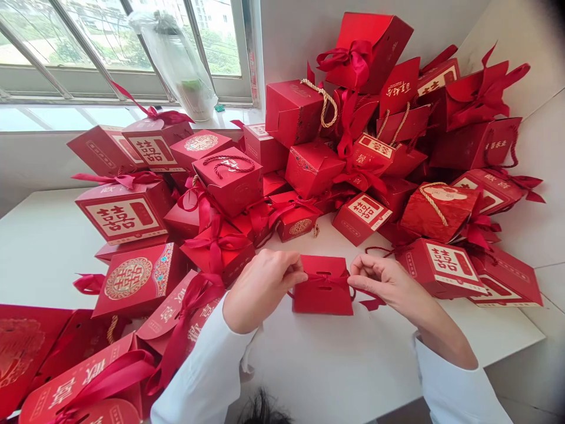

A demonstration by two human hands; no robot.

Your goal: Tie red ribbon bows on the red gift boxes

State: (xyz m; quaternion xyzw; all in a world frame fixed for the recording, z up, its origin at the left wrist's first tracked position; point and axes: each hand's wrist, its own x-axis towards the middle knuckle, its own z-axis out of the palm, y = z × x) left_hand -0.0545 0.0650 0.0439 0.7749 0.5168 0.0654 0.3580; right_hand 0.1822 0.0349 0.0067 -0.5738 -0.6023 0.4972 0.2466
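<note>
A small red gift box (324,301) sits on the white table in front of me, its top side facing up with narrow slots. A red ribbon (325,279) runs across that top and is knotted or crossed near the middle. My left hand (269,282) pinches the ribbon at the box's left side. At the right side, my right hand (384,277) pinches the ribbon's other end, and a loose tail hangs below its fingers. Between the two hands the ribbon is stretched nearly straight. Dark red cord shows beside the box near both hands.
Many red gift boxes with ribbons and rope handles are piled around the back, such as a patterned box (136,280) at left and a white-labelled box (441,268) at right. A plastic-wrapped container (176,70) stands on the windowsill. The white table (335,365) extends towards me.
</note>
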